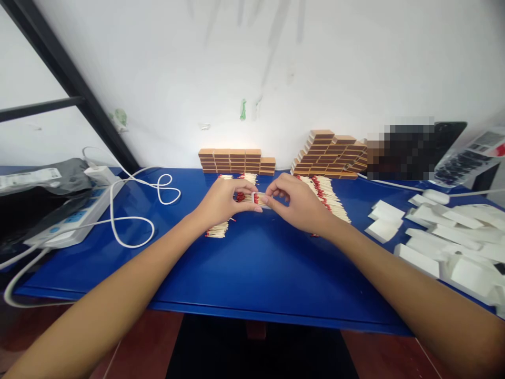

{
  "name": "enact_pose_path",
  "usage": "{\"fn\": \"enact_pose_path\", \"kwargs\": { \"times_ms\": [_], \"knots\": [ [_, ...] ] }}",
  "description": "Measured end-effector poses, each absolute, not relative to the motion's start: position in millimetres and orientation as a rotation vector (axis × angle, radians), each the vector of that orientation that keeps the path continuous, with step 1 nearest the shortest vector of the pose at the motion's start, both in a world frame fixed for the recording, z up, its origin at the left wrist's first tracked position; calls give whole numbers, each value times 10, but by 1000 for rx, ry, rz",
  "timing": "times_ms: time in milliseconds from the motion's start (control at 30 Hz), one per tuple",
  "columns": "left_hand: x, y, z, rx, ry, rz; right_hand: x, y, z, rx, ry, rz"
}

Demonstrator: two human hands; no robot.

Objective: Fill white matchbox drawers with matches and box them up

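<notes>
My left hand (224,201) is closed round a bunch of red-headed matches (240,197), thumb below and fingers above. Its fingertips reach the near end of a small white matchbox tray (268,206), in which more red heads and pale sticks show. On the tray's right side, my right hand (295,202) pinches it between thumb and fingers, partly covering it. Rows of loose matches lie beside and behind both hands: one row (216,230) by the left hand, another (329,195) by the right.
Stacked brown matchboxes (232,160) stand along the wall, with a taller stack (331,152) to the right. White empty trays (453,237) are heaped at the right of the blue table (252,273). A power strip (79,213) and looping white cables lie left. A dark tablet-like object (450,142) leans back right.
</notes>
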State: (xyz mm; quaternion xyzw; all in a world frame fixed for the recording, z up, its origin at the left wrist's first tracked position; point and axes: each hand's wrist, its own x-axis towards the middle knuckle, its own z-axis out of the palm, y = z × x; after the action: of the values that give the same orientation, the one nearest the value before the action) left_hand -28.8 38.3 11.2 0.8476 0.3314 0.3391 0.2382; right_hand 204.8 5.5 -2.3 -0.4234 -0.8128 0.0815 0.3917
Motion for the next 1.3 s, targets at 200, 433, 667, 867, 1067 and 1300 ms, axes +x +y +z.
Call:
{"fn": "enact_pose_path", "kwargs": {
  "times_ms": [200,433,667,867,1067,1300],
  "knots": [
    [-274,361,119,2327,896,907,2057,65,-25,-1136,-2042,164],
    [-268,349,114,2316,886,909,2052,61,-35,-1157,-2030,149],
    [-271,351,122,2292,891,907,2040,50,-28,-1145,-2018,172],
    [-274,354,128,2322,894,893,2040,54,-37,-1167,-1952,251],
    [-274,363,112,2311,887,889,2006,63,-71,-1202,-1918,321],
    [-287,367,128,2302,965,977,2593,267,250,-1398,-2095,-208]
  ]
}}
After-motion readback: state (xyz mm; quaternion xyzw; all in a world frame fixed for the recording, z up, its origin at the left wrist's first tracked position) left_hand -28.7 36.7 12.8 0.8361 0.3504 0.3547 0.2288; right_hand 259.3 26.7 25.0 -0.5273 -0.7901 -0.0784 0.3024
